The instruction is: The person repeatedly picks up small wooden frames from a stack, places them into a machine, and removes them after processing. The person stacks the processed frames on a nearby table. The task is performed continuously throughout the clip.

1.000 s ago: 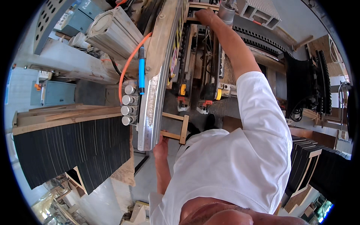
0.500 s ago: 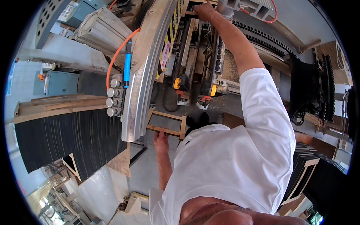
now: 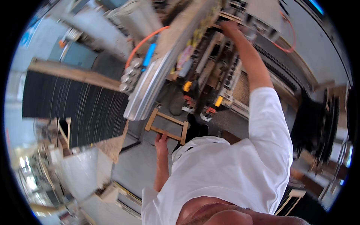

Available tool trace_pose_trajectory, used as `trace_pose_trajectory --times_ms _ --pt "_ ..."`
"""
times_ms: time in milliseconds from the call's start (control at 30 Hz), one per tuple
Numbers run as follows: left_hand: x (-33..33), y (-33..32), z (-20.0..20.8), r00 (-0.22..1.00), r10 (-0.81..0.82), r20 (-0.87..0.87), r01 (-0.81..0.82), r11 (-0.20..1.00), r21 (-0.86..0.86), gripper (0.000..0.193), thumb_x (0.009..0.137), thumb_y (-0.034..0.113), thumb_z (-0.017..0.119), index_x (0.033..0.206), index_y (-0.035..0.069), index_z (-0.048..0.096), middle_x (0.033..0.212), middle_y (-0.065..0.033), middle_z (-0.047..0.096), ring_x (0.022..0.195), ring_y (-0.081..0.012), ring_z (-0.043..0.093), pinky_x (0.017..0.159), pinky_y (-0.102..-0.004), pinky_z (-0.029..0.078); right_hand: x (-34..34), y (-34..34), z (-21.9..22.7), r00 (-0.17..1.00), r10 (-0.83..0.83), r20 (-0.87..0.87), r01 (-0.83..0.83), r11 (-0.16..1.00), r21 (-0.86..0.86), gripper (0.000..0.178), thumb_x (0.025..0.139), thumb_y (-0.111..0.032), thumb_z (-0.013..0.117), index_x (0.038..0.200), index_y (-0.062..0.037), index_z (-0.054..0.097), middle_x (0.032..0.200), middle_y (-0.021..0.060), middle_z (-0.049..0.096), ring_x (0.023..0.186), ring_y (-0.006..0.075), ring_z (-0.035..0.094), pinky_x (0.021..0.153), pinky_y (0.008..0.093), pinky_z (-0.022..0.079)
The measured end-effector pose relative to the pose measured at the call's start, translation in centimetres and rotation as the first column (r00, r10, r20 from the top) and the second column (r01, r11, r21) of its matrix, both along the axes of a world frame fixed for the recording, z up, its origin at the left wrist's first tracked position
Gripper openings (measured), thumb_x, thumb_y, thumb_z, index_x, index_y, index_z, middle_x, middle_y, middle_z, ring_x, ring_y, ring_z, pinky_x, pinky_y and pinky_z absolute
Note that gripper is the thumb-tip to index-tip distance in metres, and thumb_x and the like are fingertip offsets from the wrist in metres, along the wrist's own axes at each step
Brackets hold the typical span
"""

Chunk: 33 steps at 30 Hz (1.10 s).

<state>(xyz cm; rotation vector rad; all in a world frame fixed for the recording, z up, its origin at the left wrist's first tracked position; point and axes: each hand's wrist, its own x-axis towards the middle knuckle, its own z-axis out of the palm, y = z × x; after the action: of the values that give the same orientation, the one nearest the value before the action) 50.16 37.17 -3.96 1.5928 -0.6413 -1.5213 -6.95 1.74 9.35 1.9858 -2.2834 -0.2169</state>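
Observation:
A small rectangular wooden frame point(image 3: 170, 135) hangs low beside my body, its lower bar gripped by my left hand point(image 3: 161, 143). It is held tilted, with its middle open to the floor. My right arm reaches far forward over the machine point(image 3: 215, 63), which has parallel dark rails with yellow and red parts at their near ends. At the far end of those rails my right hand point(image 3: 229, 28) is closed at the edge of another pale wooden frame point(image 3: 230, 16). Motion blur and the hand itself hide part of that grip.
A long metal beam point(image 3: 150, 84) runs along the machine's left, with a blue tube point(image 3: 149, 55) and an orange hose point(image 3: 144, 42). Stacked black-sided frames point(image 3: 90, 105) stand at the left. More frames point(image 3: 294, 200) are at the lower right. Sawdust lies by the rails.
My view has turned, so the surroundings appear tilted and shifted. My left hand still holds its wooden frame, and my right hand stays at the far frame.

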Motion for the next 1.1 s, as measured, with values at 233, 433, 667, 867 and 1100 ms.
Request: trace_pose_trajectory --times_ms 233,433,667,867,1100 --pt "1.0 -1.8 2.7 0.933 -0.110 0.343 0.171 0.973 -0.152 0.023 0.091 0.012 0.060 0.110 -0.002 0.063 0.095 -0.0035 0.066 0.081 -0.0096 0.058 0.073 -0.0271 0.047 -4.0 0.5 -0.7 1.000 0.001 -0.029 -0.003 0.997 -0.079 0.035 0.081 -0.014 0.063 0.115 -0.0117 0.057 0.104 0.0157 0.067 0.100 0.0366 0.064 0.082 0.0523 0.050" --pt "4.8 0.9 13.3 0.954 0.088 0.286 0.052 0.892 -0.449 0.021 0.094 0.002 0.051 0.112 -0.001 0.063 0.106 -0.0055 0.067 0.103 -0.0118 0.057 0.093 -0.0281 0.043 2.1 1.2 1.8 0.994 0.031 -0.108 -0.032 0.999 -0.012 0.024 0.088 -0.008 0.059 0.111 -0.0100 0.060 0.107 0.0138 0.068 0.103 0.0357 0.063 0.099 0.0579 0.040" --pt "16.7 1.2 24.6 0.910 0.369 0.188 -0.169 0.745 -0.646 0.025 0.099 0.016 0.054 0.116 0.000 0.061 0.112 -0.0073 0.065 0.103 -0.0143 0.059 0.095 -0.0298 0.045 0.5 1.0 1.6 0.980 -0.111 -0.165 0.108 0.994 -0.028 0.039 0.088 -0.016 0.062 0.127 -0.0139 0.057 0.114 0.0116 0.067 0.104 0.0348 0.064 0.097 0.0575 0.041" --pt "34.0 -2.1 29.6 0.885 0.457 -0.085 -0.354 0.544 -0.761 0.025 0.099 0.015 0.052 0.115 -0.003 0.058 0.105 -0.0083 0.066 0.092 -0.0168 0.065 0.085 -0.0321 0.053 7.2 5.7 6.6 0.966 0.131 0.224 -0.021 0.900 -0.436 0.027 0.087 -0.022 0.062 0.110 -0.0082 0.064 0.105 0.0174 0.068 0.100 0.0357 0.064 0.083 0.0455 0.049" --pt "49.4 -13.6 31.1 0.948 0.291 -0.130 -0.301 0.682 -0.666 0.027 0.098 0.014 0.053 0.116 -0.005 0.055 0.111 -0.0145 0.065 0.099 -0.0244 0.065 0.089 -0.0388 0.054 22.4 20.2 9.1 0.600 0.396 0.695 0.172 0.784 -0.596 0.021 0.090 -0.011 0.065 0.106 0.0026 0.065 0.102 0.0127 0.070 0.094 0.0204 0.065 0.085 0.0314 0.049"
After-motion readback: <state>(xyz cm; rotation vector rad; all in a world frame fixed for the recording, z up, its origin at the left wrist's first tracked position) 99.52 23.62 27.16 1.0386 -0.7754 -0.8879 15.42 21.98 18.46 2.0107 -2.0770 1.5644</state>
